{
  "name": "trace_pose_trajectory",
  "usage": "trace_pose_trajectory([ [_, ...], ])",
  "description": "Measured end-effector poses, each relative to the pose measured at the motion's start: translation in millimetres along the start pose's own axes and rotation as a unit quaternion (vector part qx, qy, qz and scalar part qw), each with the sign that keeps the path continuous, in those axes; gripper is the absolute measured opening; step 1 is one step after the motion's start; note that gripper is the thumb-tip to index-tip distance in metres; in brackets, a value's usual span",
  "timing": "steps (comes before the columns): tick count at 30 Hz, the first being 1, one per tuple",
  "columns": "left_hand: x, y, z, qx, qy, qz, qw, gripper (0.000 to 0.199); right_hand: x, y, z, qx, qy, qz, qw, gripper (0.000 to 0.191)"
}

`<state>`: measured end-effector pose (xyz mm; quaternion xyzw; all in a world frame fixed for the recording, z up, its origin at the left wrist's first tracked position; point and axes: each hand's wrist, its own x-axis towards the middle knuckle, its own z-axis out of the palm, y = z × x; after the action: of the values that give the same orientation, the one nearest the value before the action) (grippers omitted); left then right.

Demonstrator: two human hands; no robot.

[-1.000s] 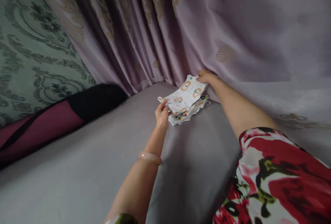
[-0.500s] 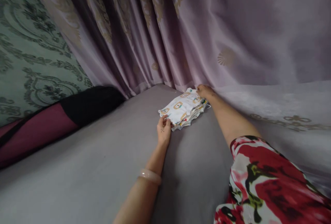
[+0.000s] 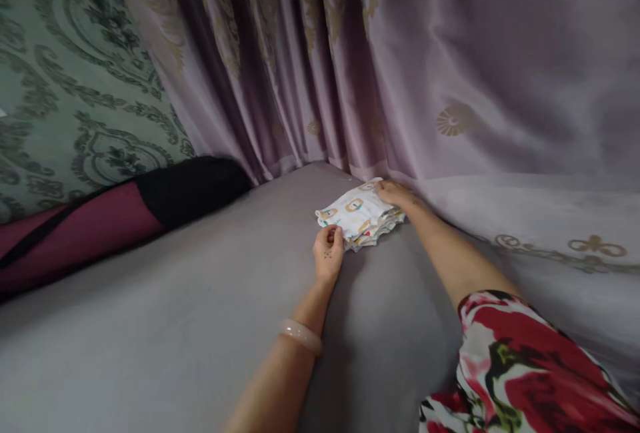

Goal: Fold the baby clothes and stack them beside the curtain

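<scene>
A stack of folded white cloths point(image 3: 357, 210) with an orange and green animal print lies on the grey sheet, its layered edges showing along the right and front. My left hand point(image 3: 329, 246), fingers curled, pinches the near left corner of the top cloth. At the far right end, my right hand point(image 3: 394, 194) grips the stack's edge, its fingertips over the top cloth and the thumb mostly out of sight. How many layers each hand has hold of cannot be made out.
The grey sheet point(image 3: 165, 326) spreads around the stack. Purple curtains point(image 3: 345, 86) hang close behind and to the right, with a pale embroidered lower band point(image 3: 540, 213). A long maroon and black bag point(image 3: 115, 210) lies against the green patterned wall point(image 3: 100, 73).
The view has turned slightly left. My right hand has shifted a little at the stack's far end, its fingers now farther over the top cloth. My left hand stays at the near corner.
</scene>
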<state>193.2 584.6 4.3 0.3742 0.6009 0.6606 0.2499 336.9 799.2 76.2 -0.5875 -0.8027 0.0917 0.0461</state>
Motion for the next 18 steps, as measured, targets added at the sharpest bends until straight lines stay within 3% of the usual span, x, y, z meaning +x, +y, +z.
trace_pose_trajectory([
  [8,-1,3,3.4,0.019,-0.004,-0.012,1.000,0.016,-13,-8,6,-0.008,-0.012,0.024,1.000,0.058],
  [12,2,0,6.3,0.043,-0.001,0.000,0.999,0.012,-26,-38,8,-0.027,0.017,-0.026,0.999,0.055],
  [18,3,-2,8.6,0.106,-0.011,0.018,0.994,0.009,-67,-88,21,-0.065,0.010,-0.112,0.991,0.056],
])
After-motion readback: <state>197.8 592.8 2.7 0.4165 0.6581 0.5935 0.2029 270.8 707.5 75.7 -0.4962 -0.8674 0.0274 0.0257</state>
